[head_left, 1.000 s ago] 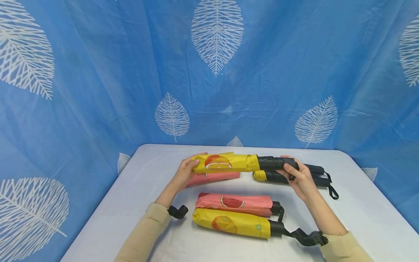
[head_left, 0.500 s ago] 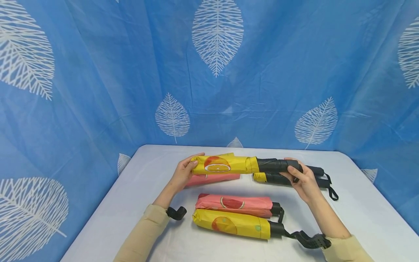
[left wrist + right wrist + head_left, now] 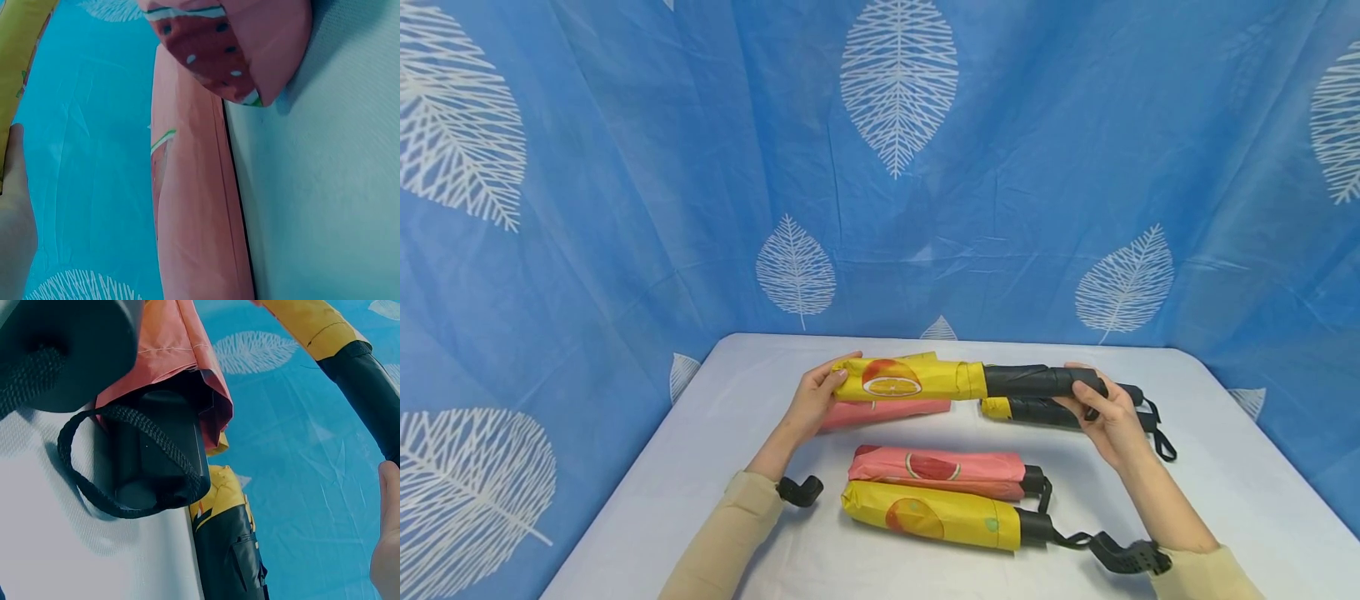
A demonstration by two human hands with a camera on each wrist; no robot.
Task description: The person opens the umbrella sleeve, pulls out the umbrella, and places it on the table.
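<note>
Above the white table, a folded umbrella (image 3: 1030,381) is held level between both hands. Its yellow sleeve (image 3: 943,381), printed with an orange slice, covers the left part; a black stretch shows on the right. My left hand (image 3: 805,408) grips the sleeve's left end, my right hand (image 3: 1108,421) the black handle end. In the left wrist view, the left hand (image 3: 14,225) shows at the edge under the yellow sleeve (image 3: 22,50). The right wrist view has the right hand (image 3: 389,544) at the black end, its fingers mostly out of frame.
Nearer me lie a pink watermelon-print umbrella (image 3: 955,471) and a yellow umbrella (image 3: 936,515), both with black handles and wrist straps. Behind the held one are a flat-looking pink cover (image 3: 887,412) and a black umbrella (image 3: 1045,410) with a yellow end. Blue leaf-print curtain (image 3: 1015,167) surrounds the table (image 3: 820,550).
My right hand has moved right with the handle, and my left hand slightly left with the sleeve. More of the black part shows between sleeve and right hand. The other umbrellas stay put.
</note>
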